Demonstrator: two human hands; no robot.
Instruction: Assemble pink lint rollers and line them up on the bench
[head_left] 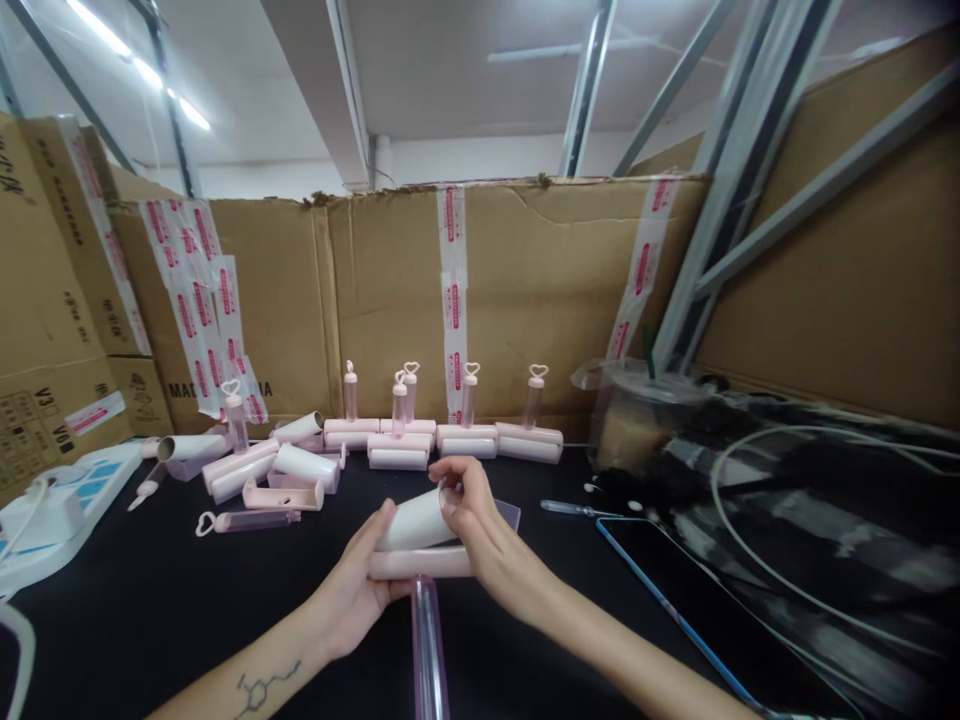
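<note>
My left hand is wrapped round the left end of a pale pink lint roller, whose clear purplish handle points down toward me. A white paper roll lies tilted against the pink head. My right hand grips the right end of that roll, with bent fingers at its rim. Part of a clear cover shows behind my right wrist. Whether the roll is seated in the head I cannot tell.
Several pink lint rollers stand along the cardboard wall. Loose rolls, a pink head and a handle lie left. A screwdriver, phone and drink cup are right; a power strip is far left.
</note>
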